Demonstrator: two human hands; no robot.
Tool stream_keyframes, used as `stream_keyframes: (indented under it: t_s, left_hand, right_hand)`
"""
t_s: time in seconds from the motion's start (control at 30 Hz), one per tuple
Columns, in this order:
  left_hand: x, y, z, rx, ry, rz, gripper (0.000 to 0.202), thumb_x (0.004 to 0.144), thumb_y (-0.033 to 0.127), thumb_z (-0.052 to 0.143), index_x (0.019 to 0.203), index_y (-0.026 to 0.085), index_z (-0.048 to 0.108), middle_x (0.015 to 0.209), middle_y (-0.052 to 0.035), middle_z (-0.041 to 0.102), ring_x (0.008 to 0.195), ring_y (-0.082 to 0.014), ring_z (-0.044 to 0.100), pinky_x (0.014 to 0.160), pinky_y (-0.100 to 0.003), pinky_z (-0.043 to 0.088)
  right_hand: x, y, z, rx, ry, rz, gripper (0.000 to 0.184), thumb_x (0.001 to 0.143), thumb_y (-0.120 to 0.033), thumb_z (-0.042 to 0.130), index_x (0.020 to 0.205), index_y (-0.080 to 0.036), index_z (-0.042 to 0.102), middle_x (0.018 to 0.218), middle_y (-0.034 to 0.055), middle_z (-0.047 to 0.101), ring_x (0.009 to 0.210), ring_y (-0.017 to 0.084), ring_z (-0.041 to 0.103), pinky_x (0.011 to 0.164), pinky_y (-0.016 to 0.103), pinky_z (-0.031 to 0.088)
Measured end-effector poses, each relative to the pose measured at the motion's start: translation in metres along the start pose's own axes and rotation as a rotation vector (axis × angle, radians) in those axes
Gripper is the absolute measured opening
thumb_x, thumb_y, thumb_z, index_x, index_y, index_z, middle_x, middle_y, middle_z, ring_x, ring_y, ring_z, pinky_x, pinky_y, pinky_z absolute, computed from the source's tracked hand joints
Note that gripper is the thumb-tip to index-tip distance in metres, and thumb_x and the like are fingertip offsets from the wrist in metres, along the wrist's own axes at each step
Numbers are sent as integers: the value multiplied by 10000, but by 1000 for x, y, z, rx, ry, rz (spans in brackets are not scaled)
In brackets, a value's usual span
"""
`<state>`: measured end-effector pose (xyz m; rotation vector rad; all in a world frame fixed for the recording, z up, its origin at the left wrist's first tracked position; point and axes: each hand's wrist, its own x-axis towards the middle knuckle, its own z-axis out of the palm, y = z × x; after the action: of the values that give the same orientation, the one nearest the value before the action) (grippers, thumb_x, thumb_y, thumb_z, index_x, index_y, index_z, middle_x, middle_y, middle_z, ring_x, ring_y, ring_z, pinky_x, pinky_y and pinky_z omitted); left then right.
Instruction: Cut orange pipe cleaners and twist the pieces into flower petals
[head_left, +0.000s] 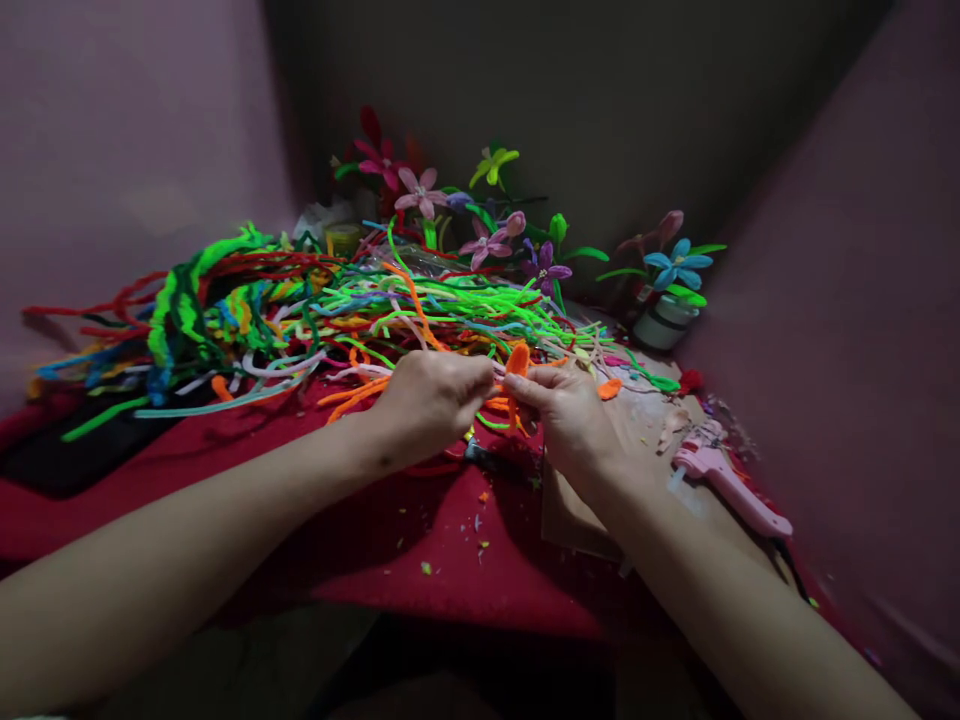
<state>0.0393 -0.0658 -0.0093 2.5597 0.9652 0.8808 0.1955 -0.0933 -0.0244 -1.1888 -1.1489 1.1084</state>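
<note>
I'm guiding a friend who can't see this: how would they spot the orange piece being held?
Find the heap of bright fuzzy stems, then look just below it, where the left hand and right hand nearly meet. At the right fingertips is the held orange piece. It stands upright; a similar loose orange piece lies farther right, in neither hand.
</note>
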Motion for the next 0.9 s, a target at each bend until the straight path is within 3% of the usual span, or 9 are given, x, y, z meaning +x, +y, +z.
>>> stream_keyframes:
  t_s: [0.1, 0.17, 0.23, 0.33, 0.43, 0.57, 0.67, 0.77, 0.9]
  left_hand:
    - [-2, 1, -1, 326, 73, 224, 199, 771, 124, 431, 658, 164, 589, 611, -41, 568, 627, -156, 480, 566, -279, 307]
    - [-1, 0, -1, 294, 95, 224, 191, 776, 131, 443, 650, 166, 582, 609, -39, 566, 621, -152, 478, 564, -278, 307]
    - [2, -4, -1, 62, 131, 73, 168, 791, 199, 495, 647, 164, 576, 593, -21, 548, 580, -129, 462, 548, -261, 315]
    - [7, -9, 2, -554, 186, -302, 191, 794, 329, 562, 705, 160, 567, 606, 8, 535, 503, -86, 430, 490, -221, 328]
    - [8, -12, 8, -1015, 153, -543, 230, 746, 369, 633, 810, 155, 577, 696, 6, 572, 464, -53, 416, 434, -188, 315]
    - [5, -3, 15, -1038, -66, -503, 228, 691, 322, 697, 809, 133, 649, 695, 8, 581, 490, -40, 412, 446, -169, 315]
    - [3, 7, 18, -1022, -126, -482, 165, 726, 286, 654, 692, 126, 635, 578, 22, 542, 445, -38, 369, 409, -171, 262]
    - [1, 11, 24, -1187, -186, -641, 178, 724, 236, 624, 598, 147, 535, 451, 51, 459, 352, -30, 272, 352, -170, 185]
    - [-2, 12, 31, -1355, -237, -793, 167, 748, 200, 571, 614, 166, 477, 412, 71, 383, 330, -35, 252, 325, -150, 202]
  right_hand:
    - [0, 1, 3, -112, 38, -72, 325, 676, -351, 673, 484, -167, 485, 459, -65, 367, 446, 57, 265, 443, 245, 184]
    - [0, -1, 4, -112, 51, -65, 314, 680, -356, 672, 498, -165, 503, 452, -64, 380, 434, 55, 271, 433, 242, 181]
    - [1, -4, 4, -40, 44, -39, 293, 677, -350, 677, 515, -162, 522, 446, -60, 406, 417, 55, 303, 419, 234, 205]
    - [4, -7, 4, 163, 40, 8, 270, 647, -322, 698, 526, -170, 510, 433, -65, 410, 394, 56, 333, 394, 220, 246]
    - [5, -7, 5, 349, 45, 98, 251, 588, -288, 734, 557, -172, 514, 454, -70, 426, 392, 53, 348, 369, 203, 258]
    - [2, -3, 5, 403, 29, 128, 246, 555, -270, 769, 637, -165, 563, 523, -60, 487, 427, 47, 386, 383, 188, 265]
    - [-2, -1, 4, 331, 28, 68, 228, 588, -303, 753, 675, -164, 594, 533, -64, 482, 426, 42, 351, 406, 198, 263]
    - [-7, 2, 5, 236, 65, -29, 185, 623, -305, 721, 670, -165, 610, 556, -59, 481, 470, 57, 365, 452, 214, 296]
    - [-8, 6, 7, 146, 113, -67, 156, 638, -277, 702, 637, -163, 595, 588, -51, 486, 518, 66, 382, 489, 219, 315]
